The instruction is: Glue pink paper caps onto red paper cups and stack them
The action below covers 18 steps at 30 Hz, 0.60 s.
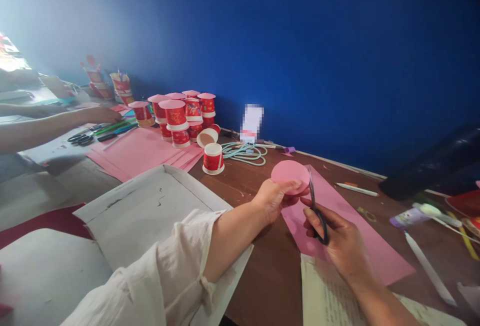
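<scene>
Between the thumb and fingers of my left hand is a pink paper circle, held flat above the table. My right hand grips black-handled scissors by the loops, thumb and fingers through them. Their blades point up and lie at the circle's right edge; whether they touch the paper I cannot tell. Beneath both hands lies a pink paper sheet, partly covering a printed page.
Stacked red paper cups with pink discs stand at the back left, beside a loose upright cup and a coiled light-blue cord. Another person's arm reaches in from the left. Pens and a glue bottle lie at right.
</scene>
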Each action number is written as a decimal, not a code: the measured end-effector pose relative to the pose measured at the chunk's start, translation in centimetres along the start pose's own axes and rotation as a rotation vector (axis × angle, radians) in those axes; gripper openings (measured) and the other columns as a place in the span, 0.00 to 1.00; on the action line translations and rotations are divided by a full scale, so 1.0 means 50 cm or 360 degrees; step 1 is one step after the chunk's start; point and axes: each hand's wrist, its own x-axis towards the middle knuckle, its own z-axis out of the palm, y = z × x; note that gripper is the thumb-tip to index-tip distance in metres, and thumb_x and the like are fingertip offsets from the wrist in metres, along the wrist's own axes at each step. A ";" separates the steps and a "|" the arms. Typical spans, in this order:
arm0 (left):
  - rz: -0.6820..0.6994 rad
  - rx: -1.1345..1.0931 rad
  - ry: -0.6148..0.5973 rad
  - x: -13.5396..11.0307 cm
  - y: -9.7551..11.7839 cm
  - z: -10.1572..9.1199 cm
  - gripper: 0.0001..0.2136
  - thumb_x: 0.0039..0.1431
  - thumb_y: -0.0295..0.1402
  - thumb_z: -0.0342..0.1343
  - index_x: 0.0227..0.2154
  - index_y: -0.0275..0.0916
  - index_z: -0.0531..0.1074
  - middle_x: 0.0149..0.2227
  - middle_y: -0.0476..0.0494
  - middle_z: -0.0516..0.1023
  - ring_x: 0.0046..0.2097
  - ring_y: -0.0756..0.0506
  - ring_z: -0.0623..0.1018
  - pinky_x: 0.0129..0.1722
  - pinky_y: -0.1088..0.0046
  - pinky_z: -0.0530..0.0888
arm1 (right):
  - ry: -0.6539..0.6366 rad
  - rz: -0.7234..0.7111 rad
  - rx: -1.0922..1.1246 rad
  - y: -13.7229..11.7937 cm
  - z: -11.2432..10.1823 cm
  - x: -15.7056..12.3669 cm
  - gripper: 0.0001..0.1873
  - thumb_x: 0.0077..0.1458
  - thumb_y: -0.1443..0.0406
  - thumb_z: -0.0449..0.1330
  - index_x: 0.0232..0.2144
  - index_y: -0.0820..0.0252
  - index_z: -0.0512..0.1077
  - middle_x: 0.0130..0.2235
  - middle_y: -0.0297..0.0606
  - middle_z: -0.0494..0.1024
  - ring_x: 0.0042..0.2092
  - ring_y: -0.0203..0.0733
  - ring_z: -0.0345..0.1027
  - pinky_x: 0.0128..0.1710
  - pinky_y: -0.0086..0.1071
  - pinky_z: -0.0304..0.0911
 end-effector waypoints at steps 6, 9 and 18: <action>-0.0019 -0.0016 -0.0030 0.002 -0.002 -0.003 0.11 0.46 0.27 0.65 0.35 0.31 0.77 0.34 0.38 0.81 0.37 0.46 0.80 0.32 0.76 0.70 | 0.0001 -0.0002 -0.0001 0.003 -0.001 -0.002 0.30 0.50 0.49 0.65 0.50 0.61 0.75 0.25 0.33 0.75 0.27 0.37 0.69 0.28 0.27 0.65; -0.0037 -0.0018 -0.0025 0.001 0.001 -0.001 0.11 0.46 0.27 0.64 0.35 0.31 0.77 0.34 0.38 0.81 0.36 0.47 0.80 0.32 0.77 0.70 | 0.0015 -0.0010 0.0003 0.006 -0.001 -0.002 0.30 0.50 0.49 0.65 0.49 0.62 0.75 0.25 0.33 0.75 0.26 0.37 0.69 0.28 0.26 0.65; -0.0044 -0.0035 -0.0018 0.001 0.000 -0.002 0.11 0.47 0.26 0.63 0.36 0.30 0.76 0.35 0.38 0.81 0.36 0.47 0.80 0.30 0.78 0.70 | 0.0014 -0.0047 -0.0029 0.006 0.000 0.000 0.28 0.50 0.50 0.64 0.49 0.61 0.76 0.24 0.33 0.75 0.26 0.37 0.69 0.26 0.27 0.65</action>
